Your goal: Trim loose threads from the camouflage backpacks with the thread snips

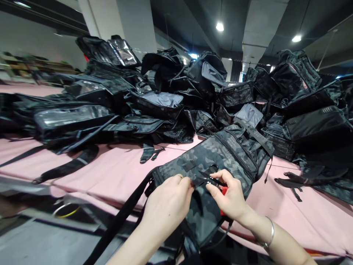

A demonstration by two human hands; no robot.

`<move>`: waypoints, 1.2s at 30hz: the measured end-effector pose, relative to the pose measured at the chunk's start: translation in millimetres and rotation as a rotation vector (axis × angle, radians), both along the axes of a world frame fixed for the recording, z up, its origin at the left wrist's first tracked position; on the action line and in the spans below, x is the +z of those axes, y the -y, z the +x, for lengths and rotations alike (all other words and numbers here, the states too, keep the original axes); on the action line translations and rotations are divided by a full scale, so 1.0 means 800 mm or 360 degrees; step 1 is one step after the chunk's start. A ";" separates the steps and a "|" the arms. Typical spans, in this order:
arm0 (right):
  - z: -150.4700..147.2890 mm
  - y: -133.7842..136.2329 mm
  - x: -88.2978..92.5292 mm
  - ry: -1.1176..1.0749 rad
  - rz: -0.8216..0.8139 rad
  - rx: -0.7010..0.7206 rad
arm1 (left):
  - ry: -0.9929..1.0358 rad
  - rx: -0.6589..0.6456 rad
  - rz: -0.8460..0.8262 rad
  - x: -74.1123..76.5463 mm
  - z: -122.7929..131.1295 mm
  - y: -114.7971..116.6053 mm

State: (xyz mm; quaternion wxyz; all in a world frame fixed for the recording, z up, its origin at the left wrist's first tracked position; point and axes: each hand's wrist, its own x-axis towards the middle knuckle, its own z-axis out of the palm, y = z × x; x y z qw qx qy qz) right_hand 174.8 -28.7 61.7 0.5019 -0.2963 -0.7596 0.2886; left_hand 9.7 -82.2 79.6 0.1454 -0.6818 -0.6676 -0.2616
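Note:
A dark camouflage backpack (pixel 220 154) lies on the pink table (pixel 116 169) in front of me, its lower end hanging over the near edge. My left hand (pixel 168 202) is closed, pinching the bag's fabric at a small black tab. My right hand (pixel 230 197) is closed on small thread snips (pixel 211 179) with black blades and a red handle; the blades point left toward my left fingertips. A bracelet sits on my right wrist. A black strap (pixel 121 217) runs down from the bag to the lower left.
A big heap of black and camouflage backpacks (pixel 165 95) covers the back of the table, from far left to far right. Loose straps (pixel 149 152) trail onto the pink surface. A yellow ring (pixel 64 210) lies below the table edge at the lower left.

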 end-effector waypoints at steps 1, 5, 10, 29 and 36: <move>0.001 0.000 -0.001 0.0037 0.0005 -0.0016 | 0.0047 -0.0024 -0.0011 0.000 0.000 0.001; 0.008 0.002 -0.002 0.0222 0.0071 0.0003 | 0.0507 -0.0253 0.0013 -0.003 -0.007 0.007; 0.013 0.006 -0.002 0.0395 0.0204 0.0179 | 0.0895 -0.0236 0.0013 -0.012 -0.014 0.014; 0.027 -0.022 -0.014 -0.0561 -0.0153 -0.0205 | 0.1239 -0.0423 0.0194 0.000 -0.011 0.016; 0.026 -0.032 -0.020 -0.0822 -0.0347 -0.0131 | 0.0490 -0.0801 0.0146 0.018 0.022 -0.046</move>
